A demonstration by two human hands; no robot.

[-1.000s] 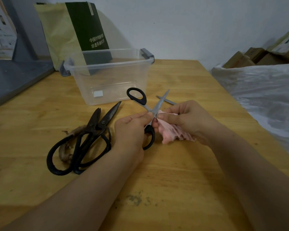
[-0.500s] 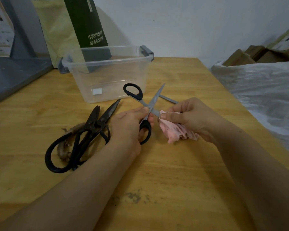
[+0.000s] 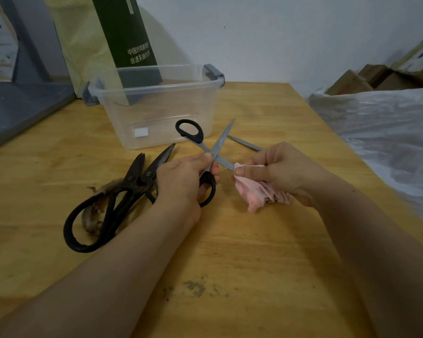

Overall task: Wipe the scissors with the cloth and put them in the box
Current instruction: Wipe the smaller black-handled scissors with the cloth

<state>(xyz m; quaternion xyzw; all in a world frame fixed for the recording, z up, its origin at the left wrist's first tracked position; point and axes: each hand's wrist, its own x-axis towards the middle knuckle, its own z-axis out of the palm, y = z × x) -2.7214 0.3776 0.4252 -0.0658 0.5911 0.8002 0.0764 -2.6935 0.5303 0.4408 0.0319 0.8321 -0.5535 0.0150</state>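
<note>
Yellow wooden worktop (image 3: pixel 254 240) against a pale wall (image 3: pixel 279 32), cartons (image 3: pixel 376 79) beyond its right edge. 1 clear box (image 3: pixel 156 113) toward the far-left corner, 1 pink cloth (image 3: pixel 261 193), 3 cutters: 2 black shears (image 3: pixel 132 174) lie overlapping nearer the left edge, and 1 grey-bladed scissors (image 3: pixel 220 142) is held open over the middle. The left hand (image 3: pixel 181 181) grips its lower handle, the right hand (image 3: pixel 283 172) pinches the cloth round 1 blade

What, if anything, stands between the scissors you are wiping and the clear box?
Nothing visible. The scissors, held in the left hand, are just in front of the open-topped box. The large black shears lie left, off that path.
</note>
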